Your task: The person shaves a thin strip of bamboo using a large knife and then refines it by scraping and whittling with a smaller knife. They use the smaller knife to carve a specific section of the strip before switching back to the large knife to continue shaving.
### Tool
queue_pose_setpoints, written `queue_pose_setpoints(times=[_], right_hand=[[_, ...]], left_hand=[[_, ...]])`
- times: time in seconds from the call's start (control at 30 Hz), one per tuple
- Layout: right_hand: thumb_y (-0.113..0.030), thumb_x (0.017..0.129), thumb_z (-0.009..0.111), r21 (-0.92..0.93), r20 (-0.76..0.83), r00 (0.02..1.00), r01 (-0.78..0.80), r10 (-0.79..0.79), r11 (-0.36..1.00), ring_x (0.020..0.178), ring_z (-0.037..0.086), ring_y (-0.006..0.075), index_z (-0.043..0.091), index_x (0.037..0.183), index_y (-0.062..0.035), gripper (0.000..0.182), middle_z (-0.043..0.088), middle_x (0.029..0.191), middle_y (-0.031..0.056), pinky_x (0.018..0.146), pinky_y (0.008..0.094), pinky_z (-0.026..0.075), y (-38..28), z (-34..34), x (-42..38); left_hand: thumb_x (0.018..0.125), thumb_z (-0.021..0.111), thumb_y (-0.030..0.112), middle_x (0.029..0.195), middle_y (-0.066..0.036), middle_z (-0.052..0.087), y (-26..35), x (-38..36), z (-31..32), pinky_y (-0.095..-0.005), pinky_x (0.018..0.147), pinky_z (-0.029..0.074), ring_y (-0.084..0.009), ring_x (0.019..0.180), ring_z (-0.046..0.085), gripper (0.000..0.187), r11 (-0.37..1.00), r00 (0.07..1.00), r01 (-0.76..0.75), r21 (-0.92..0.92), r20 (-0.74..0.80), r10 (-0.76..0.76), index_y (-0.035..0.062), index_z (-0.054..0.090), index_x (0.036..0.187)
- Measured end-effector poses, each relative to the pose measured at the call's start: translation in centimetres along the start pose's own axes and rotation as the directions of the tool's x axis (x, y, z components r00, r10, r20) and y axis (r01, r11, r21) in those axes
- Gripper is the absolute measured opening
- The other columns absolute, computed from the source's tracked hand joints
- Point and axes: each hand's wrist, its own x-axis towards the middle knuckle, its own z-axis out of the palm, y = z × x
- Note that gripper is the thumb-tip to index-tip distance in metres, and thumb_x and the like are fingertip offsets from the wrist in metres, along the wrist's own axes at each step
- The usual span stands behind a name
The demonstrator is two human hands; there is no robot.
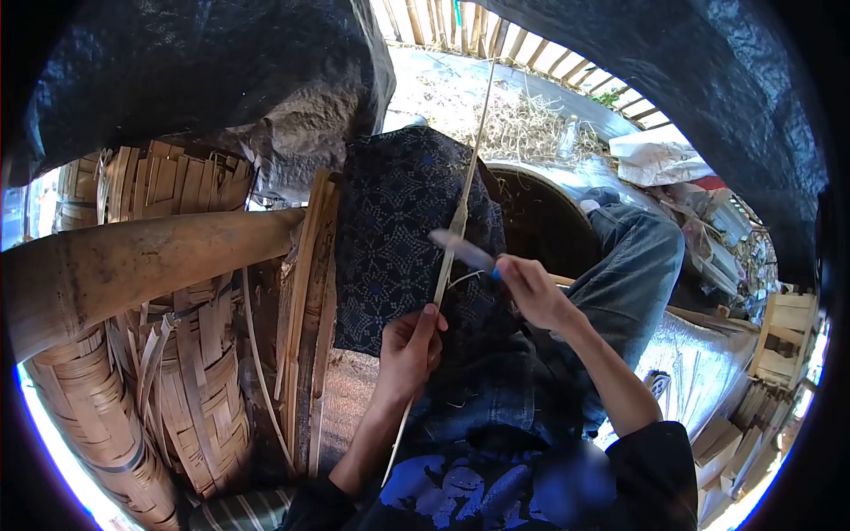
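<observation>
My left hand [409,347] grips a long thin bamboo strip [462,193] that runs from my lap up and away past my knees. My right hand [531,288] holds a knife [462,249] with its blade laid across the strip just above the left hand. A dark patterned cloth [398,230] covers my left thigh under the strip. My right leg in blue jeans [633,265] stretches out to the right.
A thick bamboo pole [133,265] lies across the left. Woven bamboo baskets [190,380] and split bamboo slats [305,310] are stacked beside my left leg. A round dark basin [540,217] sits ahead, wooden pieces [779,336] at the right, dark tarpaulin [177,71] overhead.
</observation>
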Motion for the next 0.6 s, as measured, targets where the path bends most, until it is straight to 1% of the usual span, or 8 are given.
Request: queue_pose_setpoints(times=[0.07, 0.17, 0.2, 0.3, 0.33, 0.37, 0.43, 0.6], right_hand=[[-0.031, 0.098, 0.046, -0.404, 0.047, 0.879, 0.451, -0.475, 0.796, 0.052, 0.053, 0.0196, 0.058, 0.092, 0.0013, 0.035, 0.056, 0.064, 0.0084, 0.049, 0.0316, 0.04, 0.0, -0.1, -0.5], [-0.021, 0.095, 0.053, -0.394, 0.137, 0.947, 0.321, -0.29, 0.861, 0.057, 0.058, 0.0272, 0.058, 0.102, 0.0028, 0.025, 0.06, 0.073, 0.0154, 0.051, 0.0348, 0.042, -1.2, -3.7, -2.4], [-0.014, 0.093, 0.056, -0.473, -0.002, 0.908, 0.368, -0.418, 0.801, 0.057, 0.057, 0.0288, 0.054, 0.108, 0.0044, 0.025, 0.058, 0.071, 0.0144, 0.051, 0.0362, 0.043, -0.9, -3.8, -2.8], [-0.011, 0.091, 0.059, -0.568, 0.053, 0.881, 0.414, -0.47, 0.711, 0.054, 0.055, 0.0284, 0.051, 0.106, 0.0039, 0.023, 0.057, 0.07, 0.0134, 0.05, 0.037, 0.042, -2.5, -3.3, -4.0], [-0.011, 0.091, 0.057, -0.741, 0.058, 0.679, 0.52, -0.731, 0.424, 0.053, 0.055, 0.0287, 0.048, 0.098, 0.0008, 0.017, 0.054, 0.07, 0.0129, 0.051, 0.0371, 0.043, -3.1, -1.5, -4.3], [-0.011, 0.091, 0.057, -0.744, 0.052, 0.676, 0.518, -0.735, 0.422, 0.053, 0.055, 0.0287, 0.048, 0.098, 0.0008, 0.017, 0.054, 0.07, 0.0129, 0.051, 0.0371, 0.043, -3.0, -0.4, -4.5], [-0.009, 0.089, 0.057, -0.516, 0.183, 0.891, 0.448, -0.417, 0.73, 0.055, 0.056, 0.029, 0.046, 0.093, -0.0011, 0.014, 0.054, 0.072, 0.0124, 0.052, 0.0374, 0.046, -2.3, 1.2, -4.2], [-0.006, 0.085, 0.058, -0.71, 0.088, 0.903, 0.353, -0.42, 0.61, 0.06, 0.059, 0.028, 0.046, 0.095, -0.0017, 0.016, 0.053, 0.073, 0.0114, 0.053, 0.0379, 0.047, -3.4, 2.4, -2.5]], left_hand=[[0.099, 0.047, 0.028, 0.046, 0.007, 0.037, 0.1, -0.1, 0.2, -0.0208, 0.035, 0.017, -0.0008, 0.036, 0.027, 0.031, 1.0, 1.0, -0.011, 0.026, -0.008, 0.011, 0.0062, 0.055, 0.078], [0.099, 0.047, 0.028, 0.047, 0.007, 0.037, 0.4, -0.4, 0.4, -0.0206, 0.035, 0.017, -0.0002, 0.036, 0.027, 0.032, 0.997, 0.999, -0.026, 0.07, -0.026, 0.028, 0.006, 0.056, 0.078], [0.099, 0.047, 0.028, 0.047, 0.007, 0.038, 0.6, -0.5, 0.4, -0.0206, 0.035, 0.018, 0.0, 0.037, 0.028, 0.032, 0.995, 0.999, -0.029, 0.095, -0.027, 0.032, 0.0059, 0.056, 0.078], [0.099, 0.046, 0.029, 0.047, 0.006, 0.037, 0.8, -0.5, 0.7, -0.0204, 0.035, 0.017, -0.0007, 0.037, 0.027, 0.032, 0.994, 0.999, -0.04, 0.099, -0.018, 0.042, 0.0062, 0.055, 0.078], [0.099, 0.046, 0.029, 0.047, 0.006, 0.037, 1.0, -0.6, 0.8, -0.0204, 0.035, 0.017, -0.0007, 0.037, 0.027, 0.032, 0.994, 0.999, -0.044, 0.105, -0.013, 0.045, 0.0062, 0.055, 0.078], [0.1, 0.046, 0.029, 0.047, 0.006, 0.036, 1.3, -0.7, 0.8, -0.0206, 0.036, 0.018, -0.0012, 0.036, 0.026, 0.032, 0.999, 1.0, -0.031, 0.035, 0.008, 0.03, 0.0064, 0.055, 0.078], [0.1, 0.045, 0.029, 0.046, 0.006, 0.035, 1.6, -0.9, 0.9, -0.0209, 0.036, 0.018, -0.0018, 0.036, 0.026, 0.033, 0.999, 0.999, -0.027, -0.032, 0.027, 0.027, 0.0065, 0.054, 0.078], [0.1, 0.043, 0.028, 0.045, 0.005, 0.031, 1.5, -1.2, 0.6, -0.0228, 0.036, 0.018, -0.0037, 0.033, 0.025, 0.031, 0.991, 0.999, -0.05, -0.122, -0.014, 0.048, 0.0082, 0.053, 0.079]])
